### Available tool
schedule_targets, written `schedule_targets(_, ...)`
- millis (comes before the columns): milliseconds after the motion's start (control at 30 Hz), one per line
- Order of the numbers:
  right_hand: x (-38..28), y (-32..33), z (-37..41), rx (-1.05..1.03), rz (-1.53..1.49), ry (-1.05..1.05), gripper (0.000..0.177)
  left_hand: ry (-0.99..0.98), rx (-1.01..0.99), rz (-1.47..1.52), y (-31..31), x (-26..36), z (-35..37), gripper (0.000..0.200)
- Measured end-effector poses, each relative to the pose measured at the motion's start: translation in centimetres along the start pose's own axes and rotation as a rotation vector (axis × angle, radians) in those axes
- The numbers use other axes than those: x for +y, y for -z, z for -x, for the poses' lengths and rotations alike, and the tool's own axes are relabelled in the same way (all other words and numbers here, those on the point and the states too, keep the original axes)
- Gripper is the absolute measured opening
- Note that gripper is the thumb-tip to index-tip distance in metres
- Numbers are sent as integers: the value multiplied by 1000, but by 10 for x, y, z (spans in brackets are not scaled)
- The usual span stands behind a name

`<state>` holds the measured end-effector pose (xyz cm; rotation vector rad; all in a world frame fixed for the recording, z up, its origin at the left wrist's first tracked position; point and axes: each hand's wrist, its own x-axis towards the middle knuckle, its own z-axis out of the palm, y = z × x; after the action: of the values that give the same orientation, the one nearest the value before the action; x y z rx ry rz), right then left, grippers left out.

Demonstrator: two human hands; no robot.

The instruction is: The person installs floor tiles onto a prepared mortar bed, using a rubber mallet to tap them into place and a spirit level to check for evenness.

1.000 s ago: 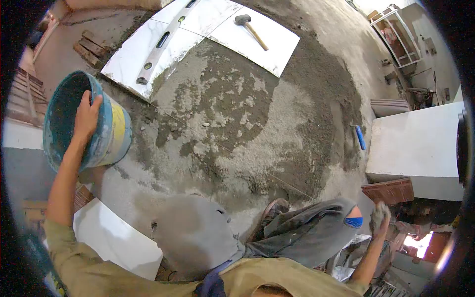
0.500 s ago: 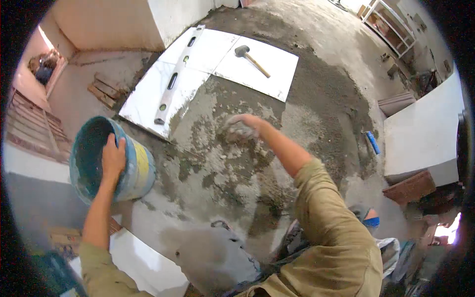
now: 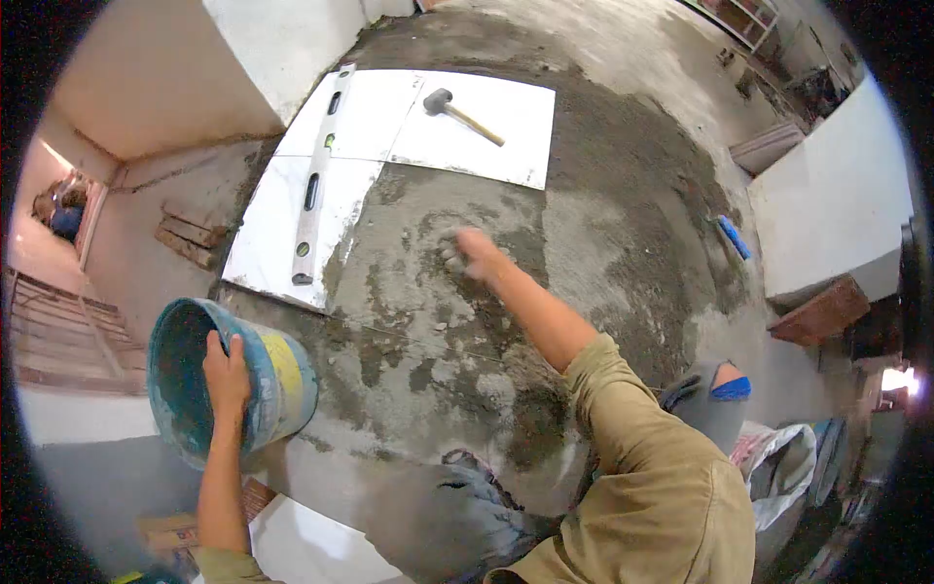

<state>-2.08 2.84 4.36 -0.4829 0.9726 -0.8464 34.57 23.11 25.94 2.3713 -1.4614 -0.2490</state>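
Note:
My left hand (image 3: 227, 375) grips the rim of a tilted blue bucket (image 3: 292, 380), its fingers over the inner wall. Low over the patchy grey mortar (image 3: 428, 292), my right hand (image 3: 470, 255) is dusty and blurred, so what its fingers do is hard to tell. White tiles (image 3: 263, 219) lie beyond it, with a spirit level (image 3: 319, 185) across the left ones. A mallet (image 3: 467, 119) with a black head and wooden handle rests on the right tile.
A blue-handled tool (image 3: 734, 237) lies at the right of the mortar. White tile pieces (image 3: 311, 545) are near my left arm. A white sack (image 3: 788, 472) stands at the lower right, and a pale block (image 3: 827, 204) at the right.
My view has shifted, moving the bucket lower in the frame. My right hand is still low over the mortar, its fingers now more drawn in. The left hand keeps its hold on the bucket.

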Motion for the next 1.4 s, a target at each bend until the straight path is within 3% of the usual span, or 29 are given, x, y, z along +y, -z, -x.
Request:
schedule_targets(33,8,5,-11,-169,79,-56,8,-12,-6,-31,0,2,-1,50)
schedule_targets(67,4,16,-12,-154,65,-42,8,-36,-13,-32,-3,-1,-3,50)
schedule_targets(267,-41,83,-15,948,-275,431,24,-71,53,-32,-10,-17,-4,50)
schedule_targets(300,-50,91,6,769,-588,516,24,-74,54,-47,-10,-18,-5,50)
schedule_targets(333,-52,89,23,847,-550,529,13,-73,55,-56,-11,-19,-6,50)
schedule_targets(367,-55,83,41,844,-546,535,13,-72,59,-50,-13,-19,-7,50)
schedule_targets(433,-46,76,66,398,-379,202,12,-104,88,-41,-15,-22,-6,51)
schedule_targets(567,-6,8,64,-133,185,-198,8,-41,-6,-26,-9,-20,-8,51)
schedule_targets(633,15,27,32,-184,435,42,13,-28,-11,26,-11,-23,-9,49)
schedule_targets(667,29,60,2,-168,1126,600,18,-15,-4,20,-7,-16,-6,49)
schedule_targets(700,38,91,-17,10,1427,924,23,-15,-13,1,-2,-2,0,49)
schedule_targets(733,16,93,6,294,613,628,10,-12,-18,-17,3,6,4,49)
schedule_targets(767,-1,95,22,515,-187,261,9,10,-3,-20,5,5,5,49)
schedule_targets(833,-9,109,38,677,-597,528,21,-49,53,2,-1,0,2,48)
schedule_targets(867,-6,102,42,669,-582,523,21,-84,122,-1,-8,-9,0,47)
schedule_targets(933,19,91,55,283,145,358,19,-93,131,-8,-13,-20,-3,46)
schedule_targets(967,39,74,53,109,302,366,16,-126,149,-18,-13,-21,-5,46)
schedule_targets(1033,61,31,44,-291,686,92,10,-104,135,-26,-8,-13,0,47)
schedule_targets(1100,79,1,3,-631,1522,461,6,-96,121,-40,-2,-5,2,48)
schedule_targets(1167,48,-24,-54,-505,2253,791,6,-42,25,9,2,2,3,46)
schedule_targets(1200,28,-26,-71,-315,2288,579,9,-56,15,6,2,3,7,46)
schedule_targets(1233,19,-20,-71,-297,2286,578,9,-57,22,6,1,3,7,45)
schedule_targets(1333,-2,1,-61,109,1894,470,11,-82,81,-9,-8,-23,-6,43)
schedule_targets(1400,-18,25,-45,-92,2048,499,18,-84,127,15,-13,-19,-6,43)
